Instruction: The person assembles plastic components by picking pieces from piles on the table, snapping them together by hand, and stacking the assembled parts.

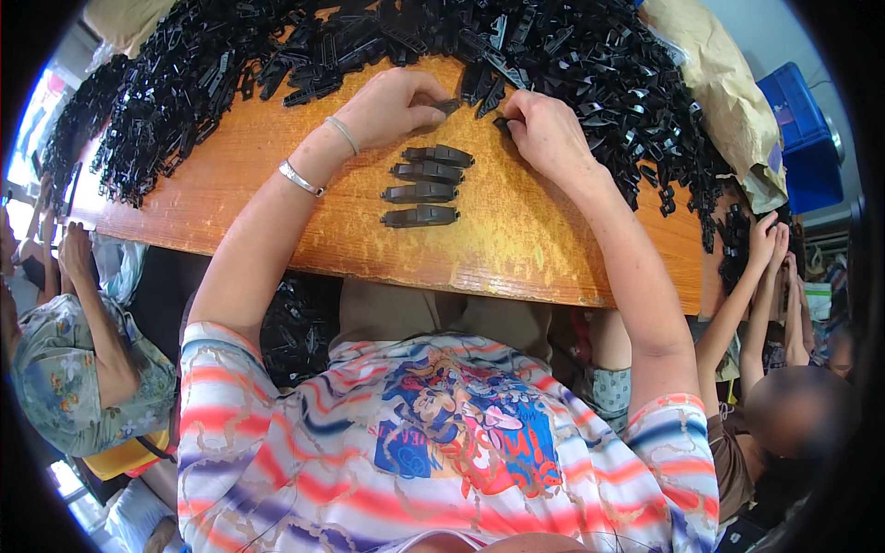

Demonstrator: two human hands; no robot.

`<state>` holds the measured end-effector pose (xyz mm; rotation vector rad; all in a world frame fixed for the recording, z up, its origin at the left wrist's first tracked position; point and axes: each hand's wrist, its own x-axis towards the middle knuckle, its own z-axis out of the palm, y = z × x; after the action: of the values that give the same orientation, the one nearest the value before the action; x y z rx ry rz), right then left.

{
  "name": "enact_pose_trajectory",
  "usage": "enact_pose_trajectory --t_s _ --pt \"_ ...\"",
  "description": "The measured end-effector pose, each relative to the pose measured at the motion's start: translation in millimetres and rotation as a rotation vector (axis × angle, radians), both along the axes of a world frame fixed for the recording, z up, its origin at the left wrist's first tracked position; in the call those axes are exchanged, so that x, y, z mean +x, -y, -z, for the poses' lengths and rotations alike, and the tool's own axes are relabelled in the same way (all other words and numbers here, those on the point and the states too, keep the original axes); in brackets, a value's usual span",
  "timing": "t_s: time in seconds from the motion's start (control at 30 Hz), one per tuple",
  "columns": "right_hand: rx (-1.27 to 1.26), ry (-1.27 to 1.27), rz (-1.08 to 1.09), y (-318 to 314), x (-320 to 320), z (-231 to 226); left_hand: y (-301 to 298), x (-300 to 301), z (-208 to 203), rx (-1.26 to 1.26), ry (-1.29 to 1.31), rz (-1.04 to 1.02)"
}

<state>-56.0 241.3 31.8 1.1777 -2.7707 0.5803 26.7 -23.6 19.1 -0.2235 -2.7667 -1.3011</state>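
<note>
My left hand (403, 103) is closed in a pinch on a small black plastic part (448, 106), mostly hidden by the fingers. Across from it, my right hand (548, 131) pinches another small black plastic piece (501, 123) between thumb and fingertips. The two pieces are apart. Below the hands, several long black plastic parts (421, 194) lie flat on the wooden table (323, 226), stacked in a column toward me. Just beyond my fingers, loose black pieces (490, 92) spill from the heap.
A big heap of long black pieces (341, 41) covers the table's far left; smaller black pieces (627, 92) pile up on the right. Paper sacks (724, 83) and a blue crate (802, 120) stand at the right. Other people work at the left (92, 359) and right (751, 341).
</note>
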Motion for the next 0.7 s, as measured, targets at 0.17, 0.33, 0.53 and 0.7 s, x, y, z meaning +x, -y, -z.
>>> enact_pose_trajectory --t_s 0.17,0.33,0.53,0.7 --pt "-0.043 0.037 -0.018 -8 5 5 2 -3 5 -0.139 -0.05 0.174" --pt "-0.047 0.024 -0.025 5 25 -7 19 -4 15 -0.194 -0.17 0.094" --pt "0.104 0.057 -0.064 10 19 -4 4 18 9 -0.196 -0.138 0.028" --pt "-0.029 0.104 -0.193 -1 11 2 -3 25 15 -0.311 -0.311 0.005"
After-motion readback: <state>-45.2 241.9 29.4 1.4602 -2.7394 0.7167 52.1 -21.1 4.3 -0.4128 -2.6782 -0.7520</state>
